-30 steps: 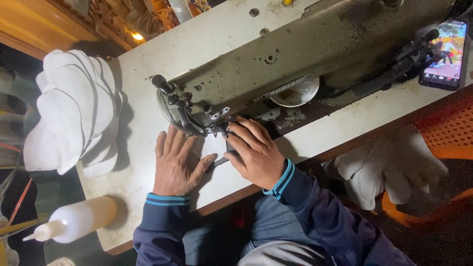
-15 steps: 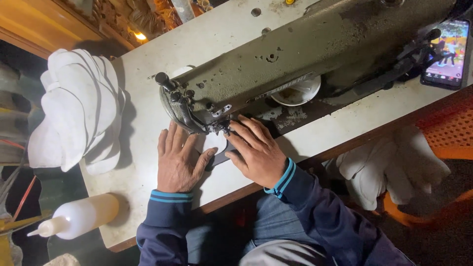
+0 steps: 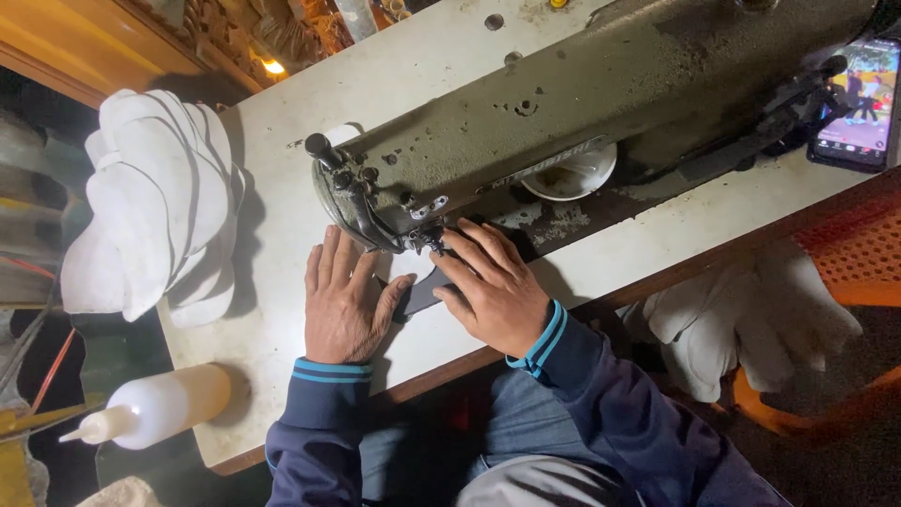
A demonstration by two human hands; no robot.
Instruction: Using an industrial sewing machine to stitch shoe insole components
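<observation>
**stitchfan:** Hands first, since only the head view is given. The left hand is laid flat on the white table, fingers spread wide and pressed down, nothing gripped. The right hand is set beside it, fingers stretched forward and slightly splayed, tips pushed onto the small piece of material right under the needle area. Nothing is pinched by either hand; the piece is just pinned flat, probably so it gets steered from both sides.

**oldtreadle:** Agreed, it looks like a white part with a dark part on top, held on the bed of the grey-green sewing machine, directly in front of the presser foot. Exact layering can't be told, it's half covered by fingers.

**stitchfan:** Surroundings: a stack of white cut pieces is parked at the left table edge, well apart from the hands but within reach. A white squeeze bottle is laid on its side near the front-left corner.

**oldtreadle:** More white fabric is heaped over an orange crate on the right, below the table. A lit phone is propped at the machine's far end.
</observation>
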